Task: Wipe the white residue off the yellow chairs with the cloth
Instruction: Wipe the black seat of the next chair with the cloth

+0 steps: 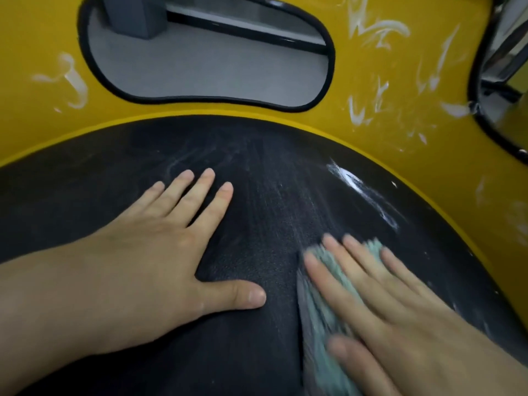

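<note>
While rubbing at the dark textured seat pad (271,172) of a glossy yellow moulded chair (34,124), pressed a crumpled pale-green cloth (323,318) flat beneath the straight fingers of the right hand (380,304), blurred in the head view; curled round nothing, pinched nothing. Laid the left hand (160,252) palm down on the pad just beside, fingers straight and spread, thumb out, holding nothing. Judged the step as mid-wipe on the seat: a faint chalky haze across the pad's middle, one bright white streak (354,181) uncleaned near the pad's right edge, beyond the cloth. Called for next, probably: a push of the cloth forward and right onto that streak, then up onto the yellow back. Counted two hands, one cloth, one chair for certain, one whole black-trimmed cut-out (205,70) and part of a second opening (498,101) at the right edge, with a chromed tube (505,50) glimpsed through it. Counted one white smear (71,78) on the yellow left of the cut-out and a scatter of further smears (380,32) to its right, too tangled to number.
</note>
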